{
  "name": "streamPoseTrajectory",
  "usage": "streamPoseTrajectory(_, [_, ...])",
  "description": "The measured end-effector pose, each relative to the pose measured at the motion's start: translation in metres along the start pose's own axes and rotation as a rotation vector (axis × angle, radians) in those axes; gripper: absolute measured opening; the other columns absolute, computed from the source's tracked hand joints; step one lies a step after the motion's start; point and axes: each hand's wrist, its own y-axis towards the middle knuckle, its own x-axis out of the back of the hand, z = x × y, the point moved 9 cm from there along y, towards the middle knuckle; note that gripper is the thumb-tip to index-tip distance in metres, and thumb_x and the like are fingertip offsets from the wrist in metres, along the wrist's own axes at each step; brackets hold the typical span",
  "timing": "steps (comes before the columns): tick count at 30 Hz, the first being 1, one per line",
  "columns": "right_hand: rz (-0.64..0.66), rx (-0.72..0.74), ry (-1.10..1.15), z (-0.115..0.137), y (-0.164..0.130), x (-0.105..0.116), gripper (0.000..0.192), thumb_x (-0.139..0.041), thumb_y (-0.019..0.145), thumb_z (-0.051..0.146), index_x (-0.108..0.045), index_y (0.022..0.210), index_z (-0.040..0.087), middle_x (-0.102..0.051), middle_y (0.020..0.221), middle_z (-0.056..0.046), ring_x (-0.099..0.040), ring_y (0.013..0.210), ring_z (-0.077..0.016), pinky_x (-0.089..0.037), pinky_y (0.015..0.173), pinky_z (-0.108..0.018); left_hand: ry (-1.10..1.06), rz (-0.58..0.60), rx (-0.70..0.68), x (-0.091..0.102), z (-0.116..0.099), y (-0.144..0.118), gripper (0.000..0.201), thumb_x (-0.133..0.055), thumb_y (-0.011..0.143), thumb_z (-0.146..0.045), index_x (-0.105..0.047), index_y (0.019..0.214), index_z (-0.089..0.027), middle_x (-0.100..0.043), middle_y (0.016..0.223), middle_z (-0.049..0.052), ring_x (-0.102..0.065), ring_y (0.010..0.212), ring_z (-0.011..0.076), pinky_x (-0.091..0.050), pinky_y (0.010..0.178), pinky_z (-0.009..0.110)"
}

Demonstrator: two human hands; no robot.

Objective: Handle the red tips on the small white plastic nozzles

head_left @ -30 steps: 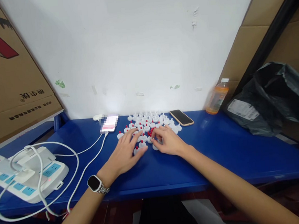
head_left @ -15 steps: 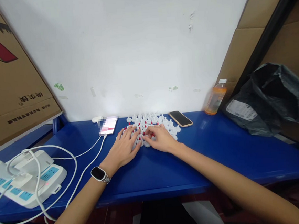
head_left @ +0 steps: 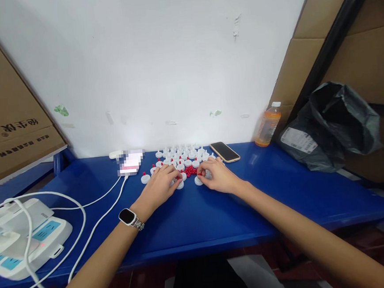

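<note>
Many white round nozzle caps (head_left: 188,162) stand spout-up on the blue table, several of them topped with small red tips. A pile of loose red tips (head_left: 190,171) lies between my hands. My left hand (head_left: 160,183) is closed, thumb and forefinger pinching a red tip over a white cap (head_left: 180,185) at the near edge of the group. My right hand (head_left: 218,175) is closed too, its thumb and forefinger around a red tip (head_left: 199,175) above another white cap (head_left: 198,181). The fingers partly hide both caps.
A dark phone (head_left: 225,152) lies behind my right hand, and a lit phone (head_left: 132,162) with a charging cable lies left. A power strip (head_left: 50,244) with looped white cables sits at left. An orange drink bottle (head_left: 268,125) and black plastic bag (head_left: 327,129) stand right.
My hands have moved apart, uncovering the red pile between them. My left fingers, spread over the caps before, are now drawn into a pinch. The view has shifted slightly right.
</note>
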Motion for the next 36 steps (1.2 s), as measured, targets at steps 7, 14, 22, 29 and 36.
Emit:
streamPoseTrajectory(7, [-0.023,-0.024,-0.018,-0.007,-0.001,0.007,0.007,-0.065,0.085,0.028,-0.065,0.086,0.021,-0.067,0.080,-0.002,-0.055,0.087,-0.0210,-0.030,0.088,-0.037,0.040,-0.070,0.056,0.014,0.006,0.004,0.028,-0.045,0.098,-0.042,-0.065,0.105,-0.023,-0.064,0.106,0.006,-0.055,0.102,0.0246,-0.039,0.094,0.043])
streamPoseTrajectory(14, [-0.115,-0.237,-0.119,-0.030,0.052,0.012,0.018,-0.054,0.090,0.032,-0.069,0.092,0.021,-0.071,0.090,-0.005,-0.058,0.095,-0.0234,-0.032,0.086,-0.036,0.075,0.042,0.038,0.000,0.002,0.039,0.022,-0.048,0.096,-0.032,-0.067,0.096,-0.021,-0.066,0.099,0.006,-0.058,0.097,0.0257,-0.039,0.085,0.041])
streamPoseTrajectory(22, [0.017,-0.315,-0.162,-0.066,0.111,-0.025,0.023,-0.060,0.085,0.038,-0.072,0.096,0.022,-0.073,0.093,-0.006,-0.060,0.099,-0.0257,-0.032,0.093,-0.041,0.044,0.051,0.118,0.001,0.019,0.029,0.019,-0.051,0.093,-0.026,-0.068,0.087,-0.021,-0.068,0.091,0.004,-0.059,0.092,0.0246,-0.037,0.082,0.040])
streamPoseTrajectory(29, [-0.023,-0.279,-0.103,-0.062,0.121,-0.024,0.010,-0.062,0.082,0.026,-0.071,0.083,0.020,-0.073,0.084,-0.004,-0.063,0.089,-0.0217,-0.033,0.093,-0.041,0.033,-0.075,0.147,0.013,0.023,0.022,0.027,-0.048,0.097,-0.041,-0.067,0.101,-0.021,-0.065,0.104,0.007,-0.057,0.099,0.0259,-0.040,0.083,0.041])
streamPoseTrajectory(36, [-0.299,-0.131,0.382,-0.015,0.069,0.009,0.011,-0.061,0.083,0.028,-0.068,0.084,0.019,-0.071,0.081,-0.002,-0.063,0.078,-0.0163,-0.044,0.075,-0.029,-0.080,-0.288,0.175,0.029,0.017,0.016,0.043,-0.055,0.094,-0.043,-0.051,0.130,-0.021,-0.058,0.126,0.010,-0.052,0.116,0.0291,-0.043,0.094,0.044])
